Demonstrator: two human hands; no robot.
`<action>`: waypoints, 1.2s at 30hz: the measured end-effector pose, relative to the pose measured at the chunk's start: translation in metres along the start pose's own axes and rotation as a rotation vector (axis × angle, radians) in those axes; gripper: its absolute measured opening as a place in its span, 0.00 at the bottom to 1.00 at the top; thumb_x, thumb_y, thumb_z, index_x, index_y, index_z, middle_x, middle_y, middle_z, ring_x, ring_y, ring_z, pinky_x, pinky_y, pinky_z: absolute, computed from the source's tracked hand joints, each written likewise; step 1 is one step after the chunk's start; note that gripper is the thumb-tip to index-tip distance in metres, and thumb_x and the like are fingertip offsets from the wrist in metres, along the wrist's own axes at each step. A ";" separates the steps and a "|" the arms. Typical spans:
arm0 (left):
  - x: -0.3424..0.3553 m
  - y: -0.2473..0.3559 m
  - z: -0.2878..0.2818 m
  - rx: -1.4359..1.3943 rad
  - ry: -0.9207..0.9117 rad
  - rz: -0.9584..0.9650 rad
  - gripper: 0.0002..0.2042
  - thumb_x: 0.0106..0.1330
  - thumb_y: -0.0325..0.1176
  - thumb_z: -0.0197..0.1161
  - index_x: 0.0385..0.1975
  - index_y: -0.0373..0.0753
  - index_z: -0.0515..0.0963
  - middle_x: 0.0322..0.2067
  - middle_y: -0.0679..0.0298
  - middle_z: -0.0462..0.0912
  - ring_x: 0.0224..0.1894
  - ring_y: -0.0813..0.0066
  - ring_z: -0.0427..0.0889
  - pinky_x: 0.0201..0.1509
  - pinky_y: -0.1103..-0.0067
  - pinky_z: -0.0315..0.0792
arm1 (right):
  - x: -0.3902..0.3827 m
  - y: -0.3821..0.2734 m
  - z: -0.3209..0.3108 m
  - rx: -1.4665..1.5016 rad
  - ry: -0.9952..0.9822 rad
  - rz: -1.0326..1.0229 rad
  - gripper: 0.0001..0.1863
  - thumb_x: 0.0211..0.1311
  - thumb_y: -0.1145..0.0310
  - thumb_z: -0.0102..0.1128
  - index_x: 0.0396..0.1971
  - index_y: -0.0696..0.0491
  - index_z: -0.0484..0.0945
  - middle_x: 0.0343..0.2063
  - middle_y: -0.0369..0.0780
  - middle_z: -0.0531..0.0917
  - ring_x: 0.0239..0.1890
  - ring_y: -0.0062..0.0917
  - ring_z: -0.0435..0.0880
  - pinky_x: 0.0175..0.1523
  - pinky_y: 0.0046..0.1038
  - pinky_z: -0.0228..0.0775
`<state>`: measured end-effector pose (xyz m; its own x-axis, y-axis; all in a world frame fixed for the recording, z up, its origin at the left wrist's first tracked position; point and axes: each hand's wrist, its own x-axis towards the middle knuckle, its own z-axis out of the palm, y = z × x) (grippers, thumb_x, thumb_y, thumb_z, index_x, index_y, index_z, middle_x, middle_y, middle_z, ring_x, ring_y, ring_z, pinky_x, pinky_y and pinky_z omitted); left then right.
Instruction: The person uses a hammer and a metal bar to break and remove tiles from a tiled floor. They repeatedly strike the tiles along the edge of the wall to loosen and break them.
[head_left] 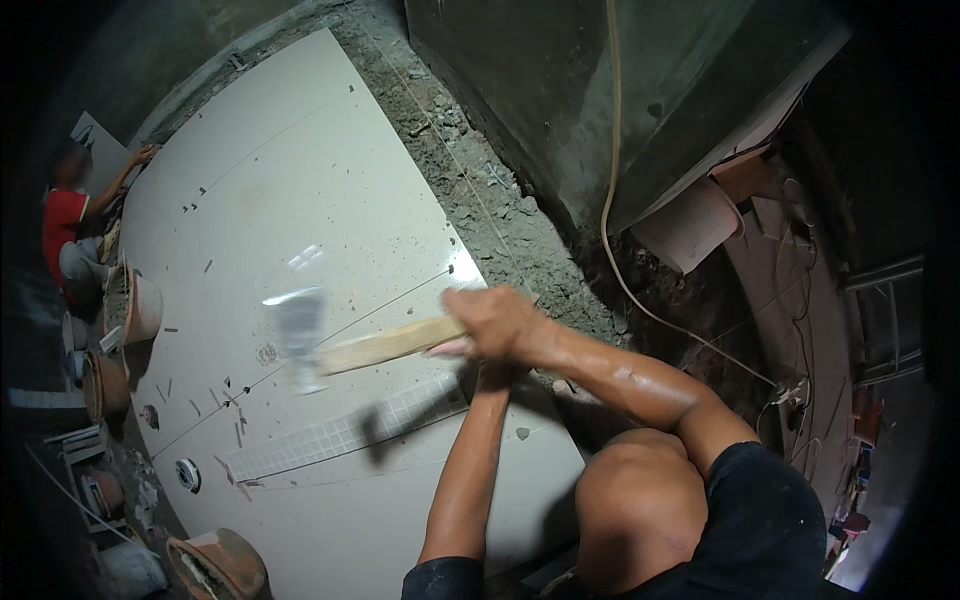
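Observation:
My right hand (495, 320) is closed around the pale wooden handle (390, 342) of a mallet or hammer, whose head (295, 335) is blurred over large white floor tiles (230, 250). Mostly hidden beneath it, my left hand (465, 360) looks closed at the handle's end; what it grips is unclear. Below the tool, a long gridded strip (340, 430) lies on the tiles, with small sticks and clips scattered about. A round metal fitting (187, 474) lies further left.
A person in red (65, 225) crouches at the left edge, near several buckets (135, 305). Rubble mortar (500, 220) borders the tiles along a concrete block (540, 100), with a hose (615, 200) across it. A pink tub (680, 230) and cables are at right.

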<state>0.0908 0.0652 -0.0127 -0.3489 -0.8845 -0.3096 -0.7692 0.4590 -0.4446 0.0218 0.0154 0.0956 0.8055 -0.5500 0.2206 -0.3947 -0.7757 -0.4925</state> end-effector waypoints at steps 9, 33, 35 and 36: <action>0.007 0.019 0.022 -0.929 0.344 -0.099 0.28 0.73 0.48 0.59 0.73 0.53 0.72 0.74 0.66 0.73 0.79 0.63 0.64 0.86 0.54 0.41 | -0.001 0.043 0.019 0.189 0.192 0.839 0.32 0.80 0.46 0.52 0.38 0.67 0.83 0.28 0.61 0.86 0.33 0.59 0.88 0.40 0.52 0.80; -0.007 -0.003 -0.010 -0.858 0.198 -0.026 0.26 0.66 0.45 0.61 0.65 0.53 0.82 0.74 0.69 0.74 0.81 0.66 0.62 0.88 0.55 0.31 | -0.022 0.080 -0.023 0.051 0.165 1.351 0.34 0.76 0.41 0.56 0.39 0.64 0.86 0.33 0.61 0.88 0.41 0.59 0.89 0.50 0.52 0.80; -0.005 -0.007 -0.010 -0.794 0.147 -0.047 0.25 0.66 0.46 0.61 0.65 0.53 0.83 0.73 0.71 0.75 0.79 0.68 0.64 0.88 0.56 0.33 | -0.015 0.083 -0.013 0.145 0.262 1.235 0.34 0.77 0.41 0.55 0.38 0.65 0.87 0.35 0.63 0.88 0.42 0.58 0.89 0.48 0.52 0.80; -0.003 -0.004 -0.006 -0.772 0.070 -0.050 0.26 0.67 0.46 0.61 0.66 0.53 0.82 0.74 0.71 0.74 0.79 0.67 0.64 0.88 0.56 0.33 | -0.012 0.073 0.001 0.195 0.218 1.239 0.35 0.77 0.42 0.55 0.37 0.65 0.88 0.36 0.64 0.87 0.43 0.58 0.89 0.48 0.51 0.81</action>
<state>0.0918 0.0648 -0.0047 -0.3177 -0.9176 -0.2391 -0.9308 0.2536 0.2634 -0.0166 -0.0344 0.0562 -0.1504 -0.9247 -0.3497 -0.7416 0.3394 -0.5786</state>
